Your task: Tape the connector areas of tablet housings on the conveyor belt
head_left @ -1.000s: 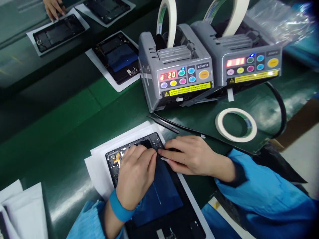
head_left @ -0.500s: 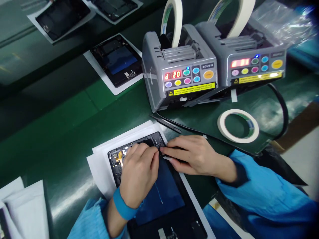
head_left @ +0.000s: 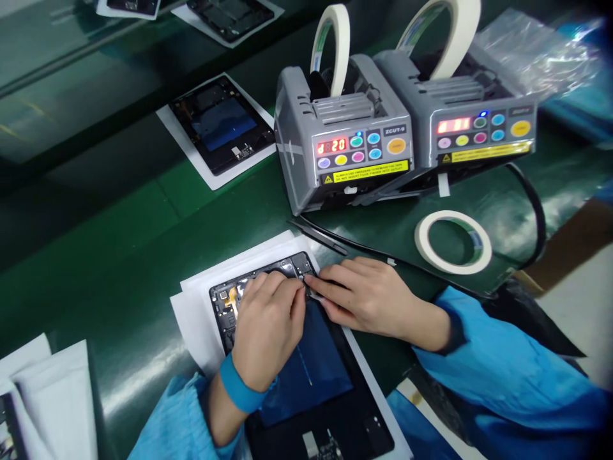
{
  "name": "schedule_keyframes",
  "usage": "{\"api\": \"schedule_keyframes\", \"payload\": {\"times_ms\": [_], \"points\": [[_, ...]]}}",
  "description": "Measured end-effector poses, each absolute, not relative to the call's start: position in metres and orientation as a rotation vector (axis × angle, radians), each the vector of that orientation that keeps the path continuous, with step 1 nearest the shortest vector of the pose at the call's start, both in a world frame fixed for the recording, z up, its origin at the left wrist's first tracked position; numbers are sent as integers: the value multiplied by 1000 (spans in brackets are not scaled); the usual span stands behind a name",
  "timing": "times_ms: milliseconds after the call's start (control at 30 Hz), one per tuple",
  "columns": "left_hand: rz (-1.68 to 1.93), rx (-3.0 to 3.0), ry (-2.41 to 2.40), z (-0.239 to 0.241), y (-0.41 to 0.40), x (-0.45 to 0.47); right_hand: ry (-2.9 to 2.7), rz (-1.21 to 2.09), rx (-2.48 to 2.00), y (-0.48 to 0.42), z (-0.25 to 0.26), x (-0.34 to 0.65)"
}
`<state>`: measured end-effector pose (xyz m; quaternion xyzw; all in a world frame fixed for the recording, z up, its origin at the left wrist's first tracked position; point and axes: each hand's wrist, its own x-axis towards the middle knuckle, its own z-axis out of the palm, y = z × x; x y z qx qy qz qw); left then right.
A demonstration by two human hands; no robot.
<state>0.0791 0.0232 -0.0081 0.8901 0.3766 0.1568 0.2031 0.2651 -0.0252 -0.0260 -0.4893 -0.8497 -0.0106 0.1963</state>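
Note:
An opened tablet [head_left: 368, 409] with a blue-filmed battery [head_left: 313, 364] lies on white sheets. My left hand [head_left: 268, 319], with a blue wristband, reaches over its upper part, thumb and forefinger pinched together near the top right corner. What that pinch holds is hidden. From the right, my right hand [head_left: 366, 297] meets it at the same spot, its fingertips closed low over the tablet's edge. A small piece of white tape [head_left: 315, 294] shows by its fingertips. An orange flex cable [head_left: 233, 298] shows at the tablet's upper left.
Two grey tape dispensers [head_left: 354, 134] stand behind, with a tape roll [head_left: 453, 243] lying in front. Black tweezers [head_left: 320, 237] and a black cable [head_left: 536, 211] lie nearby. Another opened tablet [head_left: 218, 124] rests at the back; white sheets [head_left: 57, 396] lie at left.
The right fingertips have shifted slightly up and left, closer to the left hand's pinch. The left hand stays nearly in place. The view has tilted a little.

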Motion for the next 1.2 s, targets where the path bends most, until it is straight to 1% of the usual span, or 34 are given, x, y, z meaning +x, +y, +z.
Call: {"api": "schedule_keyframes", "payload": {"times_ms": [133,300,367,733,933,1100,1200], "points": [[432,2479,1058,-9,23,79,-2360,-30,-1314,-23,-25,265],[441,2484,1053,-9,23,78,-2272,166,-1273,-22,-29,266],[443,2478,1053,-9,23,78,-2235,194,-1245,-22,-32,266],[453,2449,1052,-10,23,78,-2241,148,-1236,-23,-33,265],[415,2460,1053,-9,22,78,-2391,-61,-1234,-24,-26,263],[405,2452,1071,-9,22,78,-2278,100,-1265,-25,-27,264],[402,2459,1072,-8,23,78,-2134,63,-1340,-23,-27,263]]}}
